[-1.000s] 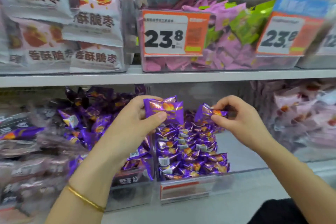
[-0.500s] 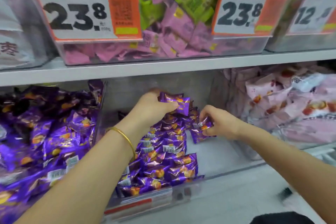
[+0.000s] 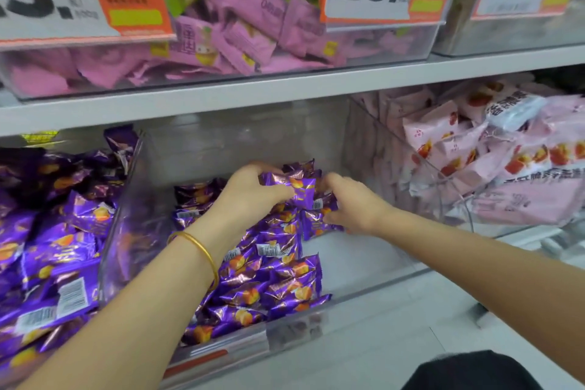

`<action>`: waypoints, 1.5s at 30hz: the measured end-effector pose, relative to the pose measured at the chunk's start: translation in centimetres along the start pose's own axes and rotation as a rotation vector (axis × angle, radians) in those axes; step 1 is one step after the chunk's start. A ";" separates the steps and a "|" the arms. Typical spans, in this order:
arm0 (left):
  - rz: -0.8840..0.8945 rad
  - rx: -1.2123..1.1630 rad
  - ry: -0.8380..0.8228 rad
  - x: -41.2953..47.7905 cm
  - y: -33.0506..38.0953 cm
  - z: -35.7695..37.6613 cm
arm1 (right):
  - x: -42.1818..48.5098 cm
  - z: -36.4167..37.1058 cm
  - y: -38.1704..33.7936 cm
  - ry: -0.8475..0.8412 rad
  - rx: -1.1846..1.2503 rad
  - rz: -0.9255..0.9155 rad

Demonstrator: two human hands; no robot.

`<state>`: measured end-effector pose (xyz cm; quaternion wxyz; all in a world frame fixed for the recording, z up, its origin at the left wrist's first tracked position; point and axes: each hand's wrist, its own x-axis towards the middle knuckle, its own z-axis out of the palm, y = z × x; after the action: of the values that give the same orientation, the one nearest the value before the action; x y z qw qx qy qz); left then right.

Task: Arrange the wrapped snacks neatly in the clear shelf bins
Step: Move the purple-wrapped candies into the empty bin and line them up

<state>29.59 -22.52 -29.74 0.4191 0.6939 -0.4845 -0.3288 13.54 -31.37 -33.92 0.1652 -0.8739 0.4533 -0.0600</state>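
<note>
Left hand (image 3: 250, 195) grips a purple packet (image 3: 296, 188) by its edge. Right hand (image 3: 356, 207), just beside at 3 o'clock, pinches a second packet (image 3: 315, 222) — both at the rear of the clear bin (image 3: 125, 218). Stacked rows (image 3: 269, 266) fill the bin's left half toward 6 o'clock. Pink packets (image 3: 474, 161) lie in the neighbouring bin at 3 o'clock.

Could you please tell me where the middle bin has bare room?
Bare floor runs between the purple snacks and the middle bin's right wall. Crowded: its left half, the purple heap leftward, the pink packets rightward.
</note>
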 end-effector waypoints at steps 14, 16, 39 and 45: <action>0.207 0.429 -0.254 -0.6 -0.4 3.3 | -0.2 -0.9 0.9 -0.129 0.905 0.412; 0.214 0.480 -0.239 -0.6 -0.4 3.5 | -0.2 -1.0 1.1 -0.158 0.982 0.456; 0.316 0.880 -0.001 -0.3 -2.4 5.3 | -2.6 -2.4 0.1 -0.414 0.729 0.358; 0.260 0.840 -0.066 -0.5 -2.1 4.7 | -2.1 -1.6 -0.4 -0.299 0.639 0.304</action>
<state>26.25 -22.95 -33.59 0.1229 0.7264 -0.6726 -0.0698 12.28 -29.81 -32.20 0.5004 -0.7002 0.5072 -0.0450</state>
